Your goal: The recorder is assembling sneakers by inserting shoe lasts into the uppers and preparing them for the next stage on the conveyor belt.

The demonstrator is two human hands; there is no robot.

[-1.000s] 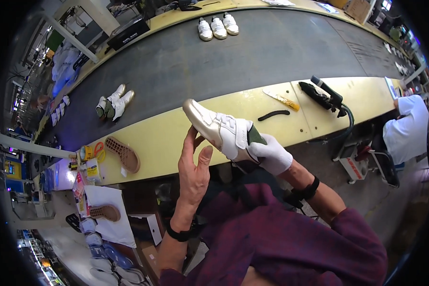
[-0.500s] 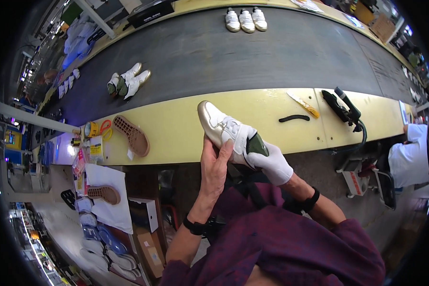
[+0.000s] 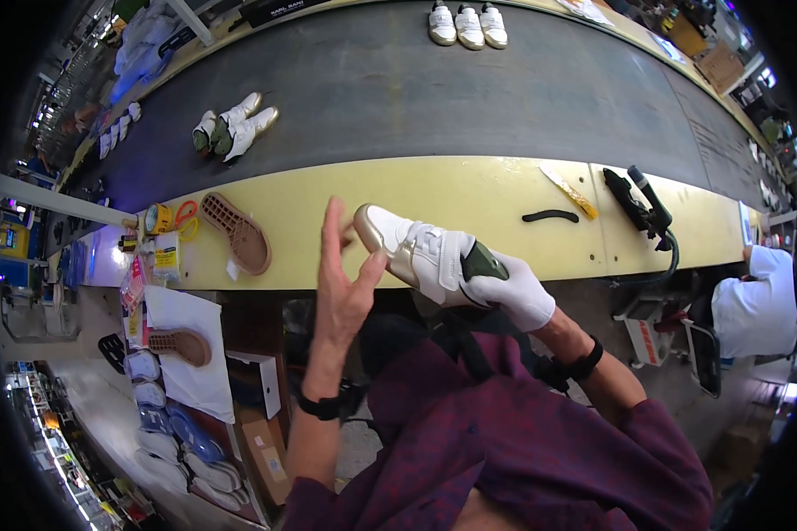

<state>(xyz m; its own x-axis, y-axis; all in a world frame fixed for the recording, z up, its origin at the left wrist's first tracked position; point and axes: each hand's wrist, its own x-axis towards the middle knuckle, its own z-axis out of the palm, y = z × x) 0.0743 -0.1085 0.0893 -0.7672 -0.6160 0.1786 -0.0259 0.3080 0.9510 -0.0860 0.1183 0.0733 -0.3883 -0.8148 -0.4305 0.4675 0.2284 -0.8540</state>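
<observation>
My right hand (image 3: 512,294), in a white glove, grips the heel end of a white and gold sneaker (image 3: 407,246) where a green shoe last (image 3: 482,263) sticks out of its opening. The sneaker is held above the near edge of the table, its gold toe pointing left and its strap facing up. Bare and open, my left hand (image 3: 347,288) is beside the toe with its fingers stretched up. Its thumb is close to the toe; whether it touches I cannot tell. The sneaker's sole side is hidden.
On the yellow table (image 3: 398,181) lie a brown sole (image 3: 237,232), scissors (image 3: 187,218), a yellow-handled knife (image 3: 570,194), a black curved strip (image 3: 550,215) and a black hosed tool (image 3: 639,205). Beyond, several sneakers (image 3: 469,26) stand on a dark belt (image 3: 398,97). A person (image 3: 753,305) sits at right.
My left hand has let go of the sneaker's side and moved left, fingers opening. The sneaker has turned flatter, its toe lower and further left. My right hand keeps its hold.
</observation>
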